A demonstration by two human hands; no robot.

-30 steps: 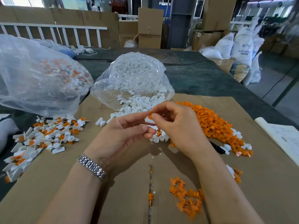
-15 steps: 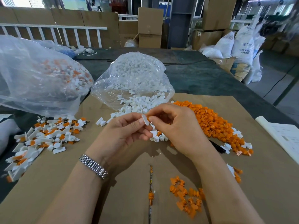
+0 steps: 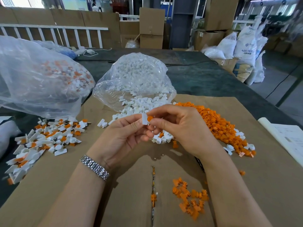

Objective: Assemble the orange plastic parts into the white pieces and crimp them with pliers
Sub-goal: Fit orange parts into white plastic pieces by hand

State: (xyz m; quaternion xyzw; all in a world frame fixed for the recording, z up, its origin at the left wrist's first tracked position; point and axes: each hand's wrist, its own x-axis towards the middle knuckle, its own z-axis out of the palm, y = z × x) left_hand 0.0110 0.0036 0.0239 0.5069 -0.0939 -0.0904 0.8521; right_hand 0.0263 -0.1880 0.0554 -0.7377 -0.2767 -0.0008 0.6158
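Both hands meet mid-frame: left hand [image 3: 124, 135] pinches a white piece [image 3: 144, 118], right hand [image 3: 183, 126] pinches an orange part [image 3: 150, 118] right against it. Big orange pile [image 3: 218, 126] sits at 3 o'clock, bag [image 3: 136, 81] of white pieces at 12, finished ones [image 3: 47, 138] at 9, all on cardboard [image 3: 246, 185].

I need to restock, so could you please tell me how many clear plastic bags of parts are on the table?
2: a clear plastic bag of mixed orange-and-white pieces at far left, and a clear plastic bag of white pieces at centre, spilling open.
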